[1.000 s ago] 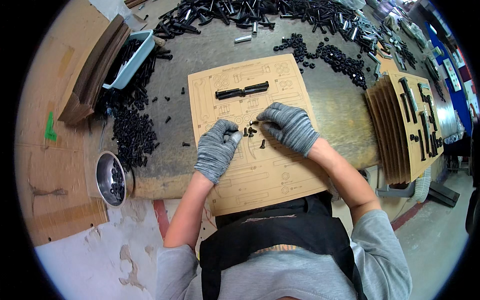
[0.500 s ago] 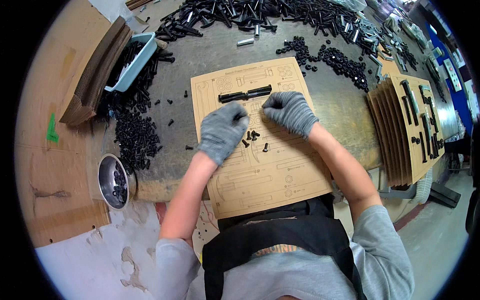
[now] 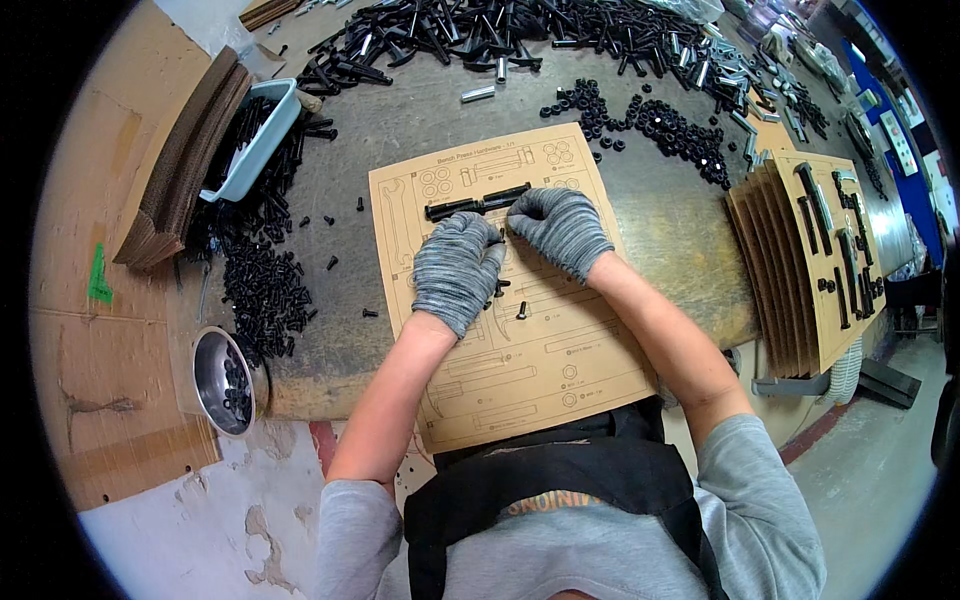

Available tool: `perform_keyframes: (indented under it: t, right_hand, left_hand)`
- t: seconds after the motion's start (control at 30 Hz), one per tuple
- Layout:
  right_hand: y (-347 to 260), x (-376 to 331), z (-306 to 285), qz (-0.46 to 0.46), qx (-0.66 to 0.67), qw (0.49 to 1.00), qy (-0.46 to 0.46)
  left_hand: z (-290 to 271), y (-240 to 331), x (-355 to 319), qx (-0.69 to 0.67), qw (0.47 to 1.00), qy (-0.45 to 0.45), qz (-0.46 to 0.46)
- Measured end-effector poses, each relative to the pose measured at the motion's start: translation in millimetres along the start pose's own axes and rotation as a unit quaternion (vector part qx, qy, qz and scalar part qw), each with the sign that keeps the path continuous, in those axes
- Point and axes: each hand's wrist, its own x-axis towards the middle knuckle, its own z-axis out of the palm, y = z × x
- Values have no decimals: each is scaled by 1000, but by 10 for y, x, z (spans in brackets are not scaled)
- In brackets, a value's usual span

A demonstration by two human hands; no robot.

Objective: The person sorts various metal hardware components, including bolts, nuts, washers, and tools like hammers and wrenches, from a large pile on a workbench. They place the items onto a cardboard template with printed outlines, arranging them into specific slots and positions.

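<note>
A brown cardboard sheet (image 3: 590,345) printed with hardware outlines lies before me, its near edge against my apron. Both hands wear grey knit gloves. My left hand (image 3: 458,270) is closed over the sheet's middle, fingertips pinched together. Facing it, my right hand (image 3: 560,230) is pinched too. A small dark bit shows between the fingertips, too little to name. Just beyond the hands, long black bolts (image 3: 478,203) lie end to end across the sheet. One short black screw (image 3: 521,311) rests below the hands; others beside it are partly hidden by my left hand.
Left: heaped black screws (image 3: 262,300), a metal bowl (image 3: 222,382), a light blue bin (image 3: 262,150) and stacked cardboard (image 3: 185,165). Far side: black nuts (image 3: 680,135) and a large heap of black bolts (image 3: 450,35). Right: upright cardboard sheets (image 3: 770,260) carrying hardware.
My left hand has moved right and slightly nearer me, covering some of the short screws. My right hand has shifted left, bringing the fingertips close together.
</note>
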Motion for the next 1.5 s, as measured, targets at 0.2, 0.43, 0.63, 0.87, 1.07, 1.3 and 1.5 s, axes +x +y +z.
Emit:
perform_keyframes:
  t: [0.2, 0.43, 0.63, 0.87, 1.07, 1.3, 1.5]
  right_hand:
    - [-76, -77, 57, -33, -8, 999, 14]
    - [-300, -863, -278, -99, -122, 984, -81]
    - [-308, -1007, 18, -120, -218, 968, -29]
    - [-86, -542, -217, -144, -100, 985, -8]
    - [-231, 14, -172, -249, -218, 944, -19]
    - [-223, 203, -187, -248, -228, 936, -107]
    - [-24, 142, -202, -177, -146, 970, -82]
  left_hand:
    - [29, -58, -52, 28, 999, 40, 24]
    - [-428, -100, -531, -49, 995, -59, -56]
    - [-255, 125, -653, 65, 996, -34, -51]
    - [-290, -141, -501, 2, 996, -14, -85]
    - [-217, -169, -55, -94, 989, -47, -107]
    - [-140, -58, 111, -58, 991, -76, -98]
    - [-21, -106, 133, -85, 990, -84, -74]
